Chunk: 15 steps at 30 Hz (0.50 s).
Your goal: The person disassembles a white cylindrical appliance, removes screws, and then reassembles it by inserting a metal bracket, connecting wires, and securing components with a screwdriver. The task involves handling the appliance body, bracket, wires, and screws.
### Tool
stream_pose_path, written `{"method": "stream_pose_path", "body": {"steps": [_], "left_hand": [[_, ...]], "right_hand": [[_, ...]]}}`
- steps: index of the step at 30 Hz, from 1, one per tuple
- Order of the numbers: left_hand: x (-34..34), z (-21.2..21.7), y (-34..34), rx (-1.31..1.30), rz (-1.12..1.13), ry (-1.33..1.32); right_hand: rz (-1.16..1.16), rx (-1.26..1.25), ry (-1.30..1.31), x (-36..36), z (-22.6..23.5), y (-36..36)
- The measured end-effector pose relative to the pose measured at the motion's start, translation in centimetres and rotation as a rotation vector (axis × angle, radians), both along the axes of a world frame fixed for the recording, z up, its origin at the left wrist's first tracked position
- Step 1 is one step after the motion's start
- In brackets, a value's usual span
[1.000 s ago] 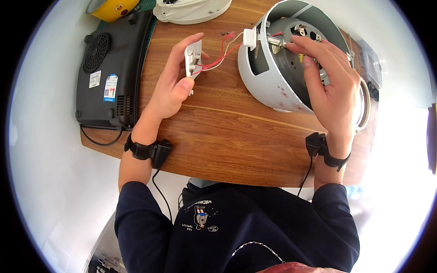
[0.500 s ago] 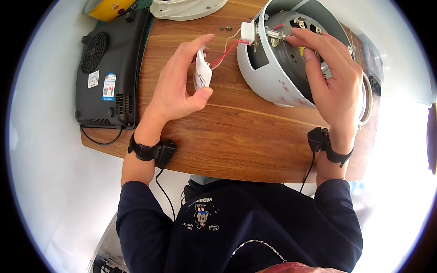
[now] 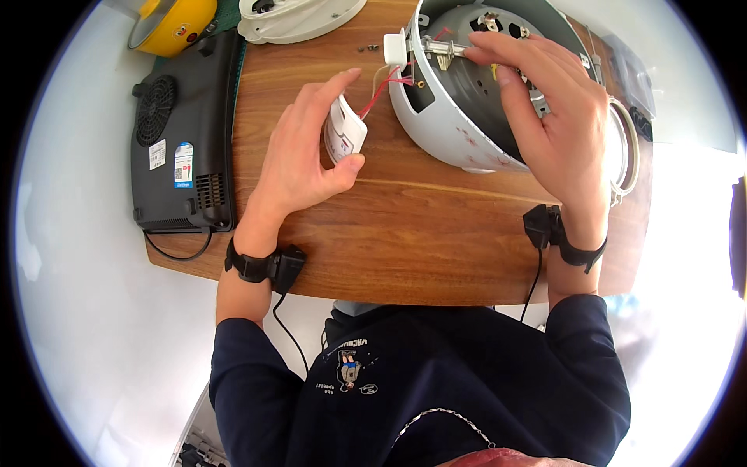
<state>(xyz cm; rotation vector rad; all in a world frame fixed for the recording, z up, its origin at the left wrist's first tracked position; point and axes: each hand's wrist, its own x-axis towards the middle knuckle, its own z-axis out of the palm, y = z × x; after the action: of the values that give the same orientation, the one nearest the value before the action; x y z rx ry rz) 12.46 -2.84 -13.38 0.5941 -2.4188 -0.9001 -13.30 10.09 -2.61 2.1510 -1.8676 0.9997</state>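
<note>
My left hand [image 3: 292,159] grips a small white curved control panel [image 3: 345,134] between thumb and fingers. Red wires [image 3: 376,100] run from this panel toward an opening in the wall of a rice cooker body [image 3: 440,121], which lies with its open underside showing. My right hand [image 3: 564,109] reaches over that underside, thumb and fingertips closed at the inner end of a metal lever [image 3: 442,49]. At the lever's outer end, a white plastic switch piece [image 3: 395,50] sticks out past the wall. My right fingers partly cover the grey metal inside.
An upturned black induction cooker [image 3: 187,148] lies at the left with its cord. Behind it stands a yellow pot [image 3: 177,27]. A pale round cover [image 3: 299,17] and several small screws [image 3: 369,48] are at the back. A clear plastic box [image 3: 626,86] sits at far right.
The whole view has shifted slightly, and the cooker now appears farther left and higher. The control panel in my left hand has turned a little, showing more of its face. Both grips remain.
</note>
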Motion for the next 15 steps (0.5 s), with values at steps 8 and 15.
{"method": "stream_pose_path", "body": {"steps": [8, 15], "left_hand": [[-0.5, -0.7, 0.4, 0.092, 0.016, 0.214], [-0.9, -1.3, 0.1, 0.024, -0.059, 0.316]], "right_hand": [[0.018, -0.048, 0.036, -0.4, -0.4, -0.1], [-0.008, -0.005, -0.011, -0.1, -0.1, 0.0]]}}
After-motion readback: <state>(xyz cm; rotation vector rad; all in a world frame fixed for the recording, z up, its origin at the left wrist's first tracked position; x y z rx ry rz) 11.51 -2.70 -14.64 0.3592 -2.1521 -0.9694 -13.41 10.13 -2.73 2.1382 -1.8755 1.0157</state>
